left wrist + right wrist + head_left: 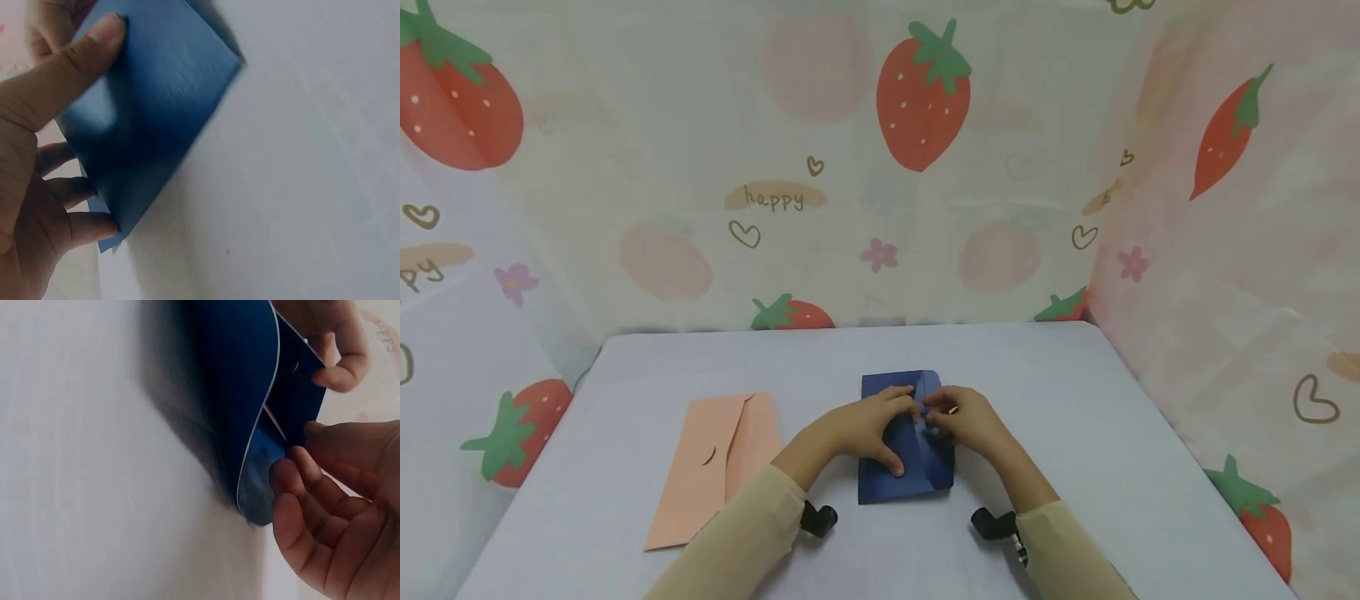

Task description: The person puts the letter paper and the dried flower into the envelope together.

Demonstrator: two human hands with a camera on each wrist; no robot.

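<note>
A dark blue paper envelope stands with its short sides toward and away from me, its flap folded out on the right. My left hand lies across its front panel and grips it. In the left wrist view the thumb presses the envelope's face, fingertips at the far edge. My right hand has curled fingers at the opening. In the right wrist view its thumb and fingertips pinch at the pocket's edge, beside the rounded flap; the pinched part is mostly hidden.
To the left lies a peach envelope with a curved slit in its front; my left sleeve overlaps its lower corner. White tabletop extends around both. Strawberry-print sheets hang behind and at the sides.
</note>
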